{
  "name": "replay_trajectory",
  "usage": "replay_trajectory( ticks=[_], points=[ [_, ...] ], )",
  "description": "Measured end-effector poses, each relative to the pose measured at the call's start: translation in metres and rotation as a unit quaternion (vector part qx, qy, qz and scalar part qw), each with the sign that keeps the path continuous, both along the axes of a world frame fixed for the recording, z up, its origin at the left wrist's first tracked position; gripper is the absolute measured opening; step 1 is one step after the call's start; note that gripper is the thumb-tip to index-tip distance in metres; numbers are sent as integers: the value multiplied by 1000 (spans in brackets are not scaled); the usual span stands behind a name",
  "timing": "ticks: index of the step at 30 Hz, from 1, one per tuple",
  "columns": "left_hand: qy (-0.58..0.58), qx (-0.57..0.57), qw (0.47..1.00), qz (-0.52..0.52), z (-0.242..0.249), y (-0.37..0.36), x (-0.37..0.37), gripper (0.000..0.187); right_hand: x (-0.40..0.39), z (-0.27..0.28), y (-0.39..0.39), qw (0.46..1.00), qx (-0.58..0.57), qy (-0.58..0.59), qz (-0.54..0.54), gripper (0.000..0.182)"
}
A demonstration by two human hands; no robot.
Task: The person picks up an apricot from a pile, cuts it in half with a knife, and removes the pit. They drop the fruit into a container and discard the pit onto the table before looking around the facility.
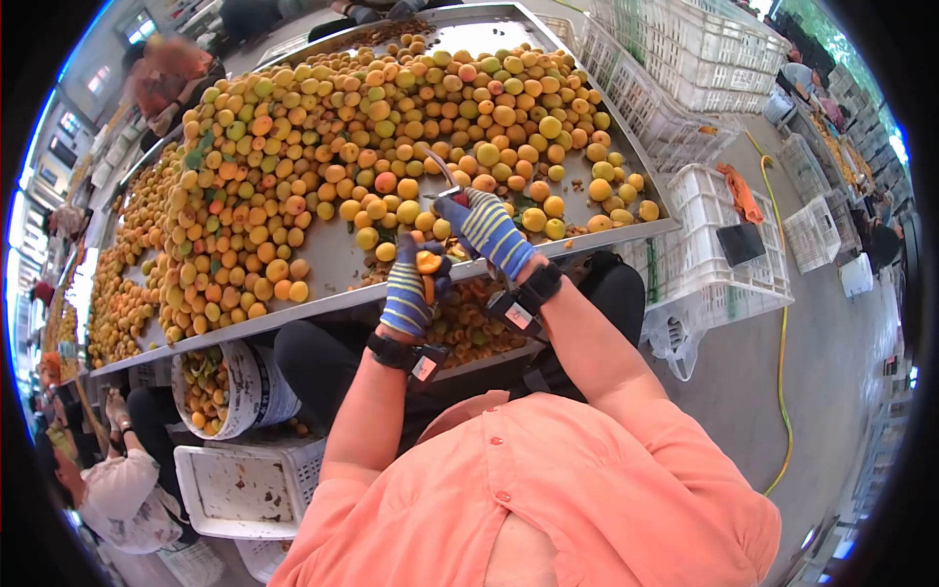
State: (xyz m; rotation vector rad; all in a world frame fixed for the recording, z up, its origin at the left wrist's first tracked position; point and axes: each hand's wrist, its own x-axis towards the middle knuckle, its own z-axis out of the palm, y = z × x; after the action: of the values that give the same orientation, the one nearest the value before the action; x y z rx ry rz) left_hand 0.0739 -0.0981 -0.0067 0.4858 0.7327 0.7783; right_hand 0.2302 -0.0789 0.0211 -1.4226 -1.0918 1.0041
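My left hand (pixel 406 293), in a blue and yellow striped glove, is closed around an orange apricot (pixel 428 262) just over the table's front edge. Part of the fruit is hidden by the fingers. To its right, my right hand (pixel 494 233), gloved the same way, grips a small knife (pixel 440 166) with a thin curved blade that points up and away from me. The hands are close together but apart. Beyond them, a large heap of yellow-orange apricots (pixel 264 186) covers much of the metal table (pixel 328 256). Below my hands lie more apricot pieces (pixel 474 328).
A white bucket (pixel 256 391) of apricots stands left of my legs, above a white crate (pixel 201 494). At right are stacked white crates (pixel 719 59), another crate (pixel 675 210) with an orange cloth (pixel 740 194), and a yellow hose (pixel 785 391). Other people sit around the table.
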Motion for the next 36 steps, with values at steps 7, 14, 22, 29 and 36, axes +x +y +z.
replay_trajectory(
  ticks=[7, 14, 22, 29, 36],
  points=[
    [-188, -227, 936, -192, -43, -58, -21, 41, 16, -7, -37, 994, -99, -42, 21, 33],
    [-31, -181, 981, -66, -86, -59, -56, 40, 16, -32, -58, 997, -81, 15, -1, 29],
    [460, 450, 765, 21, 0, 74, -83, 27, 20, -44, -67, 998, -49, -22, -10, 27],
    [730, 530, 384, -196, 7, 156, -73, 48, 15, -50, -77, 992, 20, -121, -16, 31],
    [754, 408, 481, -182, -9, 172, -86, 50, 29, -65, -84, 993, -27, -116, 19, 30]
  ],
)
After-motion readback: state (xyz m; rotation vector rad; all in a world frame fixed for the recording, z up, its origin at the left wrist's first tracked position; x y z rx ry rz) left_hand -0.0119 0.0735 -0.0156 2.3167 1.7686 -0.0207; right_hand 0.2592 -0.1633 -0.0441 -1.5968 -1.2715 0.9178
